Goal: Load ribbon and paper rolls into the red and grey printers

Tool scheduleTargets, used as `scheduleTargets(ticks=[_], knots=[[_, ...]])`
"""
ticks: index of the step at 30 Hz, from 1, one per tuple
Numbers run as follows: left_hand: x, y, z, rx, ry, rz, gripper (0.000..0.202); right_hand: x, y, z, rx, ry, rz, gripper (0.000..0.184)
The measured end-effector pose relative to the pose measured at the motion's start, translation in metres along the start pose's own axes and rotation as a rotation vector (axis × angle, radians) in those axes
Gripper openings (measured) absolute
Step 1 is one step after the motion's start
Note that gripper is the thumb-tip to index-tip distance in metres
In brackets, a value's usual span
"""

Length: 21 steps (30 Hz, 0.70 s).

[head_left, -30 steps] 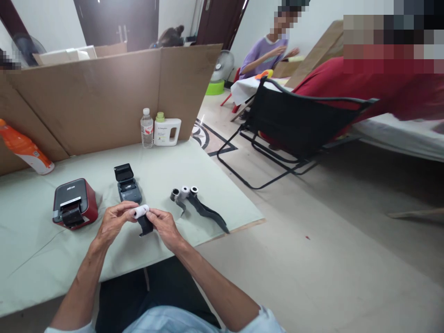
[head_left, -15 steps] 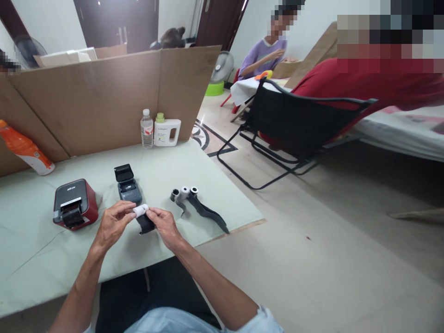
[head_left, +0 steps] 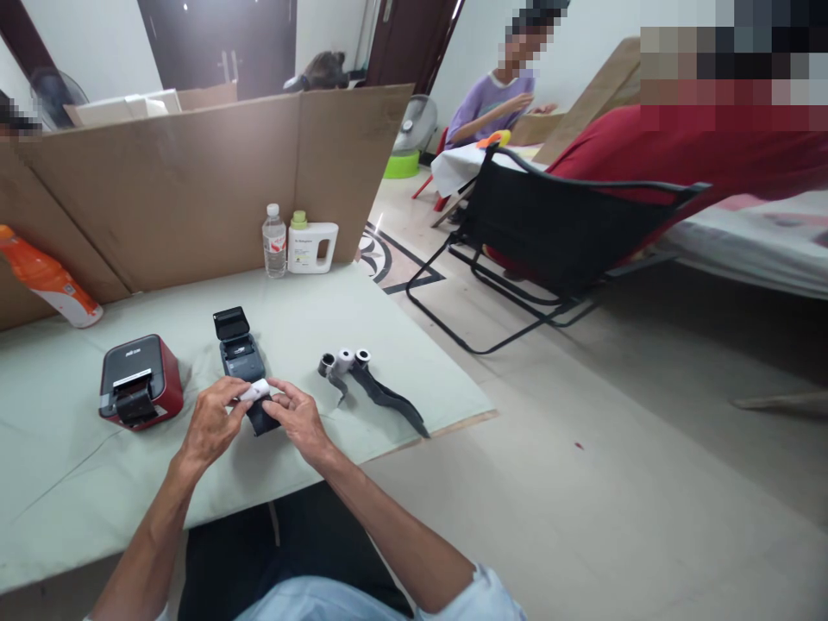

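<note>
Both my hands hold a small white paper roll with a black strip hanging from it, just above the pale green table. My left hand pinches the roll's left end, my right hand its right end. Right behind the roll lies a small dark blue printer with its lid up. A red and black printer stands to the left. Three more rolls with black strips trailing from them lie to the right.
A cardboard screen stands along the table's far side, with a water bottle, a white jug and an orange bottle before it. A black folding chair stands on the floor to the right. Other people sit beyond.
My hands have carried the roll a little left and forward, closer to the open blue printer. My right fingers have shifted over the roll's end.
</note>
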<state>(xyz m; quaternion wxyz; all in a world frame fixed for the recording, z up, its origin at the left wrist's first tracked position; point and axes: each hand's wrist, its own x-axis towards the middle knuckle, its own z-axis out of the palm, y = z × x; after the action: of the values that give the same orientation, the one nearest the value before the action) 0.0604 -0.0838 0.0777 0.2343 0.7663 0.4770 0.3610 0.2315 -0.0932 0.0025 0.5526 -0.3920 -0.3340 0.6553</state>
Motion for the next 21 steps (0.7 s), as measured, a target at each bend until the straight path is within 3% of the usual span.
scheduleTargets(ticks=[4,9,12,17,21], knots=[[0.014,-0.019,-0.006,0.026,0.024,0.004,0.017,0.007,0.000,0.003,-0.010,-0.090,0.032,0.073],[0.032,-0.038,-0.015,-0.003,0.051,-0.019,0.019,0.024,0.002,0.001,-0.105,-0.244,-0.125,0.074],[0.036,-0.042,-0.017,-0.040,0.042,-0.044,0.022,0.030,0.000,-0.004,-0.315,-0.282,-0.284,0.073],[0.037,-0.039,-0.017,-0.083,0.011,-0.102,0.025,0.033,-0.005,-0.012,-0.792,-0.323,-0.691,0.073],[0.034,-0.035,-0.019,-0.134,-0.030,-0.132,0.028,0.040,-0.001,-0.019,-1.028,-0.319,-0.901,0.069]])
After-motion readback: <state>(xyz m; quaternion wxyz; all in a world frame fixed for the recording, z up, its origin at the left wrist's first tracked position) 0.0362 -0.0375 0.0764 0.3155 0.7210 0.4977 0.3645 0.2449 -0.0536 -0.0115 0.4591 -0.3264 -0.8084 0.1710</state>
